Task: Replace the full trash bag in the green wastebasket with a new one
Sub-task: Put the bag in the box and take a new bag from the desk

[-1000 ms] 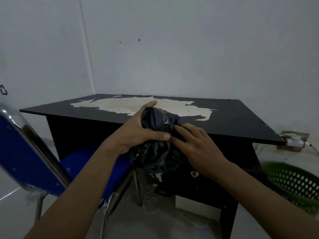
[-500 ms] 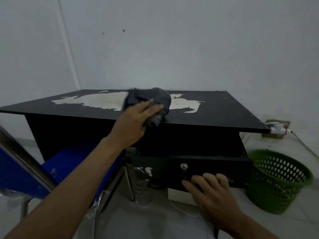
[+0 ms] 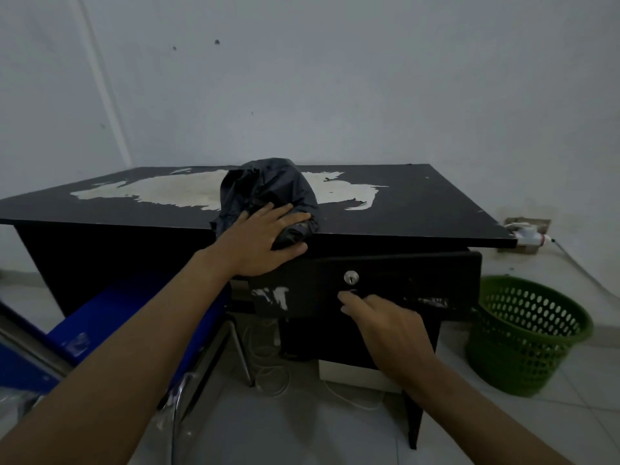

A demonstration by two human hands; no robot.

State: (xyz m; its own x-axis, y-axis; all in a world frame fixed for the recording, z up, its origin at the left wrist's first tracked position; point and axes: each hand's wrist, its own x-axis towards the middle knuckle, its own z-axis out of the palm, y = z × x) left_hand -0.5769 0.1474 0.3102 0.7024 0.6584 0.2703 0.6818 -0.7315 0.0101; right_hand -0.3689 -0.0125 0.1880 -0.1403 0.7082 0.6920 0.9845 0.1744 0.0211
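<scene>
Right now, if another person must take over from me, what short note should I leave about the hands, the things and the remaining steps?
Left hand: lies flat on the crumpled black trash bag at the front edge of the desk.
Right hand: touches the drawer front below the lock; a grip cannot be confirmed. The drawer stands slightly out.
Green wastebasket: on the floor, right of the desk.
Done: no bag shows inside it, so the full one seems removed.
Left: probably shut the drawer, then line the wastebasket.
</scene>
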